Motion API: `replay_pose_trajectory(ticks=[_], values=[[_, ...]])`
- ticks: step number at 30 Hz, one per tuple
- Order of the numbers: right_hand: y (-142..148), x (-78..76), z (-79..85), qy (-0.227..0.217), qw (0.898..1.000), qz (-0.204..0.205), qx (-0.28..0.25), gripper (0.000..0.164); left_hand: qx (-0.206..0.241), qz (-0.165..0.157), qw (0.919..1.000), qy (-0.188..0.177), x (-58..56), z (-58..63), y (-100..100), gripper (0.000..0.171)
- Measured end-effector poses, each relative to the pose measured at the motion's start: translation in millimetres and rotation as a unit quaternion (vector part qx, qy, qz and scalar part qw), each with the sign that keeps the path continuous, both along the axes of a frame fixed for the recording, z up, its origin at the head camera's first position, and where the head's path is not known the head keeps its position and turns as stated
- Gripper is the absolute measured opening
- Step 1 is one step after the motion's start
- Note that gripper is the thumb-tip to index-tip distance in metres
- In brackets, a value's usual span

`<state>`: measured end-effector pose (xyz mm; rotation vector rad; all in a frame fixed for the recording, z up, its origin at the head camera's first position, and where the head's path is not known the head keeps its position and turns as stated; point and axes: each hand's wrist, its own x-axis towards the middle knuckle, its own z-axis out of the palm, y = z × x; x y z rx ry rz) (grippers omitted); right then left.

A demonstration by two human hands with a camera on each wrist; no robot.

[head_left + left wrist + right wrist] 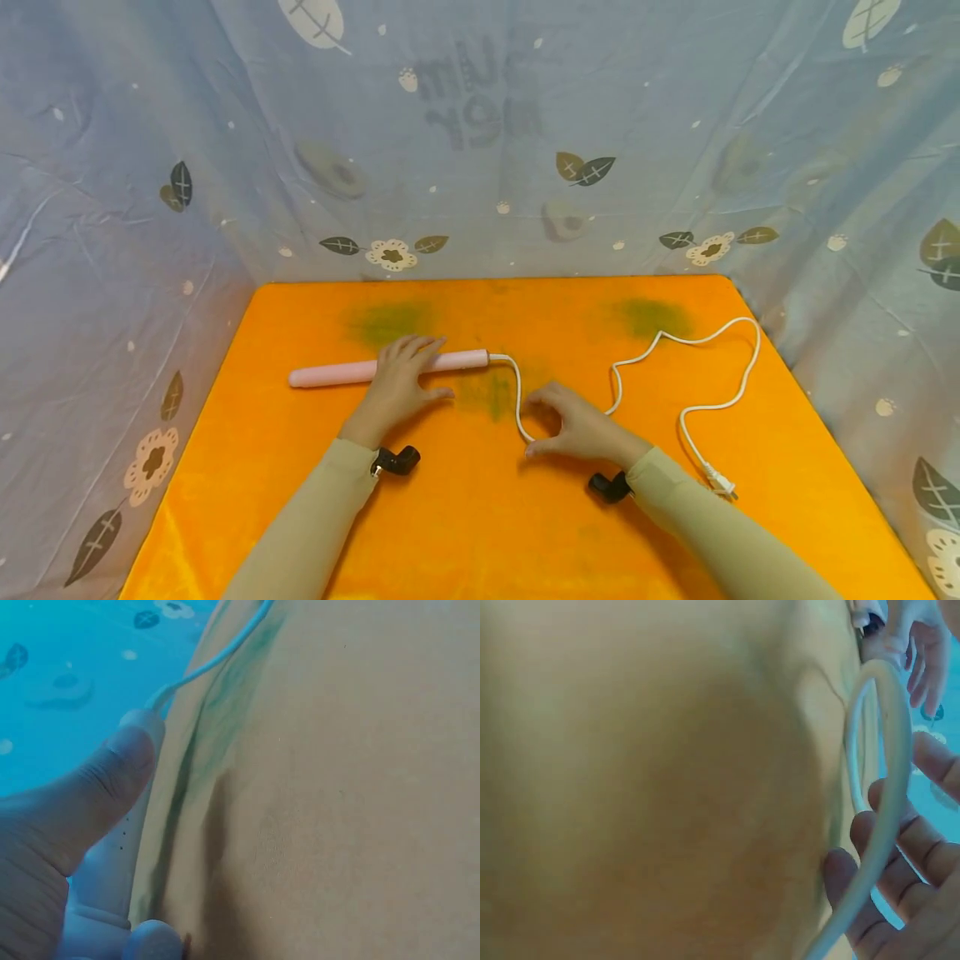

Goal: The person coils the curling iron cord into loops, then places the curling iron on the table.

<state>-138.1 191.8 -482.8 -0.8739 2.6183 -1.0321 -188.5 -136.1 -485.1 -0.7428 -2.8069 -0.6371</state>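
Note:
A slim pink hair straightener [330, 374] lies crosswise on the orange tabletop. My left hand [399, 383] is laid over its middle, fingers reaching across to the far side and the thumb held apart. The left wrist view shows the thumb [105, 780] in front of the handle [112, 862], which bears small dots. From the handle's right end runs a white cord [516, 379]. Beside it is my right hand [577, 427], fingers loosely bent and spread. In the right wrist view the cord [892, 772] loops across in front of these fingers [900, 885], which do not grip it.
More of the white cord [750, 367] winds over the table's right side and ends in a two-prong plug [722, 482]. Dark stains mark the orange cloth [480, 517]. A printed grey curtain [487, 192] encloses the back and sides. Each wrist carries a black camera mount [397, 460].

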Motion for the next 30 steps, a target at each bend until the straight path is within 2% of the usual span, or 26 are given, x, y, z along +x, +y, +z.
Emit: replay_pose_trajectory(ticks=[6,10,14,20,30], values=[[-1,3.2,-5.9,-0.010,1.000,0.015,0.011,0.051,-0.004,0.027,0.9986,-0.045,-2.0,-7.6,-3,0.072],[0,4.1,-9.5,-0.005,1.000,0.016,0.017,0.035,0.014,0.041,0.9981,-0.045,-3.8,-12.5,-2,0.056],[1,4.6,-11.6,-0.013,1.000,0.015,0.017,0.024,0.026,0.052,0.9972,-0.047,-5.3,-14.2,0,0.048],[0,6.6,-11.3,-0.008,1.000,0.016,0.003,0.016,0.028,0.065,0.9964,-0.046,-7.0,-11.9,1,0.044],[-4,9.3,-10.5,0.012,1.000,0.027,-0.008,0.012,0.014,0.068,0.9960,-0.056,-6.3,-14.2,2,0.045]])
